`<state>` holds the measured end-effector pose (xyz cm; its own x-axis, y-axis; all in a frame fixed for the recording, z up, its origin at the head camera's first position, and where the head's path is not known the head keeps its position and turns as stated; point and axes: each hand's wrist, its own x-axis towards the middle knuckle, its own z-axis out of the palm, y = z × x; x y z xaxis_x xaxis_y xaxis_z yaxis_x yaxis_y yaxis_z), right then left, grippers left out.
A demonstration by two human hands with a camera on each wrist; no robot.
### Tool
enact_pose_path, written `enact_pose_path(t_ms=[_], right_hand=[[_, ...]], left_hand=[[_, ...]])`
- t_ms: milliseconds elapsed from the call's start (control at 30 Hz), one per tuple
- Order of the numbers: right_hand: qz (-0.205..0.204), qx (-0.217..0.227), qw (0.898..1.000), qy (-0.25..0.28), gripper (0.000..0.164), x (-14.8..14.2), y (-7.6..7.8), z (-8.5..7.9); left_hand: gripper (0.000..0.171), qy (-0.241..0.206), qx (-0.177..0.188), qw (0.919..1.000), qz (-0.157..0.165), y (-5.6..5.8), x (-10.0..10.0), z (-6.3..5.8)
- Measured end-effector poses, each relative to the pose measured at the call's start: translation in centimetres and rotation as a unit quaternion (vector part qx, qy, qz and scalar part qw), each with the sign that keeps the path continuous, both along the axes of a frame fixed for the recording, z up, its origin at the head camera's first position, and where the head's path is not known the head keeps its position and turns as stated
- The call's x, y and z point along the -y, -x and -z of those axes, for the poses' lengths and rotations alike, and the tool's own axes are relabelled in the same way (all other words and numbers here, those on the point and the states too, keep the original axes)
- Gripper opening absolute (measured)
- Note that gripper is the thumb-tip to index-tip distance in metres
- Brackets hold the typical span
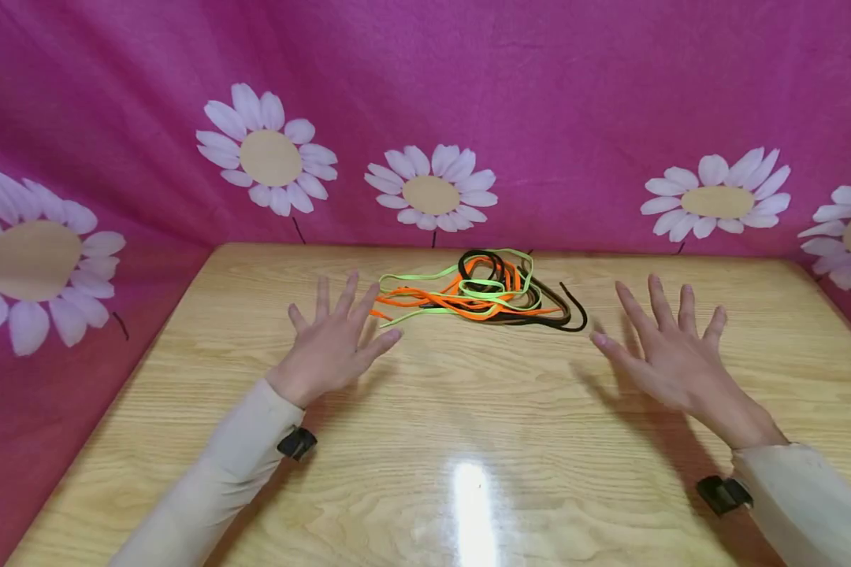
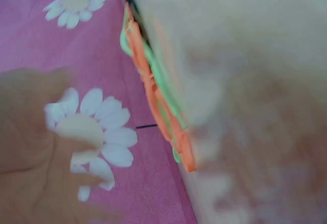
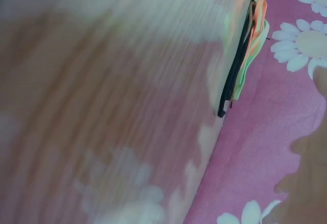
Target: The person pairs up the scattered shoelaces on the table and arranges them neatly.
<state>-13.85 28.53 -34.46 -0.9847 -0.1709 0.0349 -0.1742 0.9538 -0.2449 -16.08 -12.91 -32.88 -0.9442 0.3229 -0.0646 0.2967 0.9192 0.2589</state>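
Note:
A tangled pile of flat shoelaces (image 1: 478, 295) in orange, light green, black and brown lies toward the back of the wooden table. To the left of the pile, my left hand (image 1: 333, 346) hovers over the table with its fingers spread and nothing in it. My right hand (image 1: 670, 354) is held likewise on the other side, fingers apart and empty, its thumb near the black lace end. In the left wrist view the orange and green laces (image 2: 153, 86) show edge-on past the blurred left palm. Black, orange and green laces (image 3: 245, 50) also appear in the right wrist view.
The glossy wooden tabletop (image 1: 397, 441) reflects a bright light near its front. Behind and to the left hangs a magenta cloth (image 1: 553, 102) printed with large white daisies, meeting the table's back edge. A small black device (image 1: 725, 494) is strapped under the right wrist.

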Motion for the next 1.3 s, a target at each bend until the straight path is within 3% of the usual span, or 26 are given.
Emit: enact_pose_path(t_ms=[133, 200, 367, 433, 500, 667, 800, 967, 1100, 1300], right_hand=[[-0.03, -0.028, 0.999, 0.029, 0.068, 0.9, 1.4, 0.1], [-0.058, -0.061, 0.996, 0.031, 0.058, 1.9, 2.4, 0.1], [-0.135, -0.163, 0.977, 0.035, 0.032, 5.3, 5.5, 0.8], [-0.151, -0.177, 0.972, 0.04, 0.03, 6.5, 6.6, 1.2], [-0.149, -0.169, 0.973, 0.042, 0.03, 7.6, 7.6, 1.7], [-0.119, -0.126, 0.985, 0.023, 0.025, 9.0, 9.1, 2.6], [-0.115, -0.115, 0.987, 0.011, 0.016, 9.3, 9.7, 2.7], [-0.115, -0.125, 0.985, -0.005, 0.005, 9.3, 10.0, 2.6], [-0.115, -0.141, 0.983, -0.011, 0.008, 9.1, 10.0, 2.6], [-0.117, -0.172, 0.978, -0.015, 0.009, 8.3, 10.2, 2.4]], left_hand=[[0.054, -0.032, 0.022, 0.9927, 0.115, 2.5, -1.1, -0.1], [0.041, -0.062, 0.004, 0.9869, 0.149, 4.2, -2.2, 0.2], [0.03, -0.135, -0.061, 0.9753, 0.164, 7.5, -5.6, 1.5], [0.031, -0.143, -0.07, 0.974, 0.161, 8.3, -6.9, 2.0], [0.031, -0.144, -0.069, 0.9741, 0.16, 8.9, -8.2, 2.5], [0.027, -0.116, -0.059, 0.9783, 0.161, 10.0, -10.5, 3.6], [0.02, -0.098, -0.08, 0.9759, 0.178, 10.5, -11.3, 3.9], [0.015, -0.096, -0.11, 0.9699, 0.195, 10.7, -11.6, 4.0], [0.011, -0.094, -0.126, 0.9679, 0.196, 10.8, -11.7, 3.7], [0.011, -0.11, -0.12, 0.9722, 0.168, 11.0, -11.5, 3.0]])
